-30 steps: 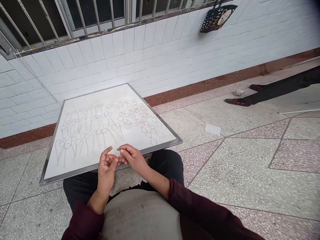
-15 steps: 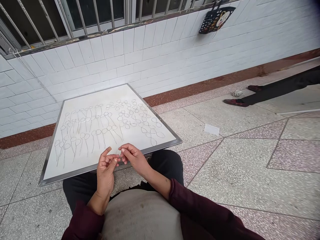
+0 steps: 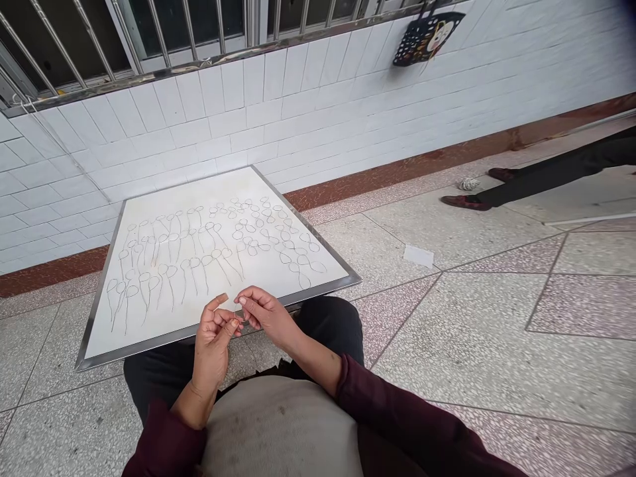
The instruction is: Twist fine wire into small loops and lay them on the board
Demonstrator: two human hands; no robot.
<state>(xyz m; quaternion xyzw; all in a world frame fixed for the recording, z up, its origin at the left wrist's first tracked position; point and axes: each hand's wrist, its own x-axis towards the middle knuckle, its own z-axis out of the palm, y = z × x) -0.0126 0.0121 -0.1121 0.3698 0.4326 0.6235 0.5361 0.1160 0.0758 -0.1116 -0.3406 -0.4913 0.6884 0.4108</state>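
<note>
My left hand (image 3: 212, 339) and my right hand (image 3: 264, 311) meet over my lap at the near edge of a white board (image 3: 149, 318) with a metal frame. Both pinch their fingertips together on a very thin piece, probably a fine wire, too small to make out. Several rows of thin wire loops (image 3: 218, 242) with long tails lie spread across the board. The hands are just in front of the nearest row.
The board rests on my knees in dark trousers (image 3: 328, 321). A white tiled wall (image 3: 298, 112) with a barred window stands behind. Another person's legs and shoes (image 3: 470, 201) stretch in at the right. A paper scrap (image 3: 418, 256) lies on the terrazzo floor; a dark basket (image 3: 428, 36) hangs on the wall.
The hands stay together in nearly the same spot; the fingers shift slightly on the thin piece. The view has tilted a little.
</note>
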